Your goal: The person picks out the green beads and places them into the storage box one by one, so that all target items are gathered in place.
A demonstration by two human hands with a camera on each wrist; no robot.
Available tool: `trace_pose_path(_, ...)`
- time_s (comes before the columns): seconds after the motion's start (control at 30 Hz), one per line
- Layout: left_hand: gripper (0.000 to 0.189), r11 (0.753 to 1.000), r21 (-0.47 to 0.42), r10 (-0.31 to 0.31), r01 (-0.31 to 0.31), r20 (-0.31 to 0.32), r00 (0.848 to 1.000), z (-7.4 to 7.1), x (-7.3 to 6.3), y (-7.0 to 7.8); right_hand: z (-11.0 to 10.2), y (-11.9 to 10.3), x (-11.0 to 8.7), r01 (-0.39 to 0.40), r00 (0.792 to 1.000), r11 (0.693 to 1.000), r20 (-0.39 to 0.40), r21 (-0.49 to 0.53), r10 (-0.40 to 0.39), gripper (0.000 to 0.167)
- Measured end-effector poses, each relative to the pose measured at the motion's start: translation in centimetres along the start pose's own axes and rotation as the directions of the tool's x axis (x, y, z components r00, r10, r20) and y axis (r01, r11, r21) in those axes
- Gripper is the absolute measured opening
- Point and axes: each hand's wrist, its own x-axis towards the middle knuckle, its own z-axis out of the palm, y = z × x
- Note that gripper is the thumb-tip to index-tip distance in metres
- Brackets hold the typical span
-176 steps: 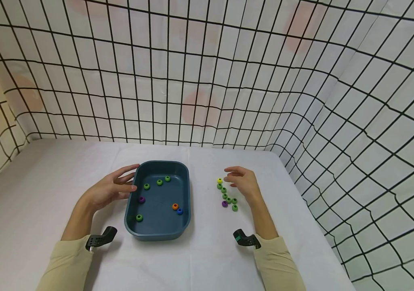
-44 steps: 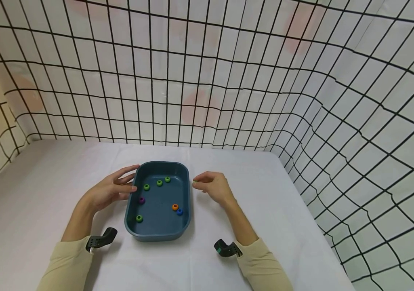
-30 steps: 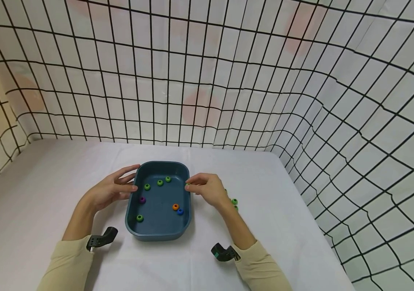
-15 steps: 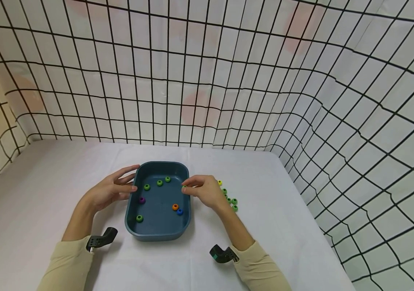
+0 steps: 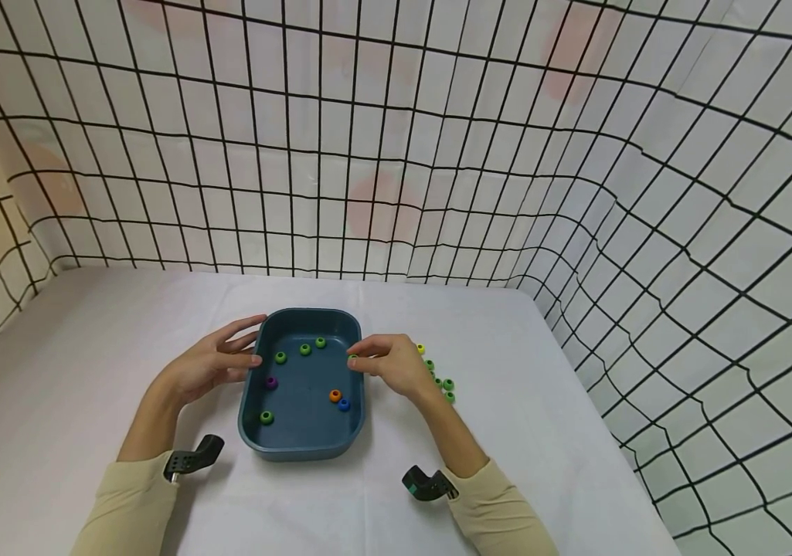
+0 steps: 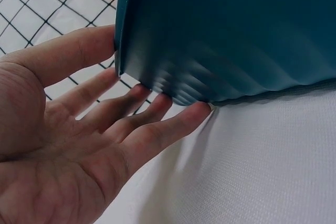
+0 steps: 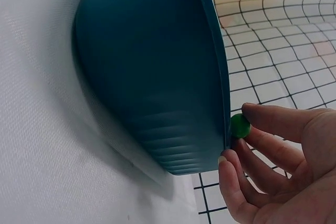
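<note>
My right hand [image 5: 396, 366] is at the right rim of the blue-green tray [image 5: 301, 452], pinching a green bead [image 7: 240, 126] between thumb and forefinger. In the right wrist view the bead sits level with the rim, other fingertips close by the wall's outer side. On the tray's left side my left hand [image 6: 100, 129] rests its slightly bent fingers on the outer wall, thumb at the rim. Inside the tray lie several green beads [image 5: 305, 350], a purple bead [image 5: 271, 383], an orange bead [image 5: 335, 396] and a blue bead [image 5: 344, 405].
Beyond the right hand, a group of green beads [image 5: 448, 384] and a yellow bead [image 5: 419, 349] lie on the white cloth [image 5: 507, 347], partly hidden by the hand. Black netting [image 5: 291, 185] rises behind and at both sides.
My right hand has moved left from the loose beads to the tray's right rim with a green bead pinched. Over the last half second it is nearly still. The left hand has stayed put.
</note>
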Motion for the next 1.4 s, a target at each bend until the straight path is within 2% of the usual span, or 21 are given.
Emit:
trace_pose_path(0.53, 0.083, 1.0, -0.002, -0.005, 0.005, 0.003, 1.0, -0.12, 0.07, -0.03, -0.02, -0.01, -0.07, -0.018, 1.0, 1.0, 0.019, 0.008, 0.018, 0.019)
trace_pose_path(1.4, 0.084, 1.0, 0.003, -0.021, 0.021, 0.001, 1.0, -0.09, -0.01, 0.14, -0.06, -0.24, -0.26, -0.022, 0.999, 1.0, 0.034, 0.006, 0.022, 0.023)
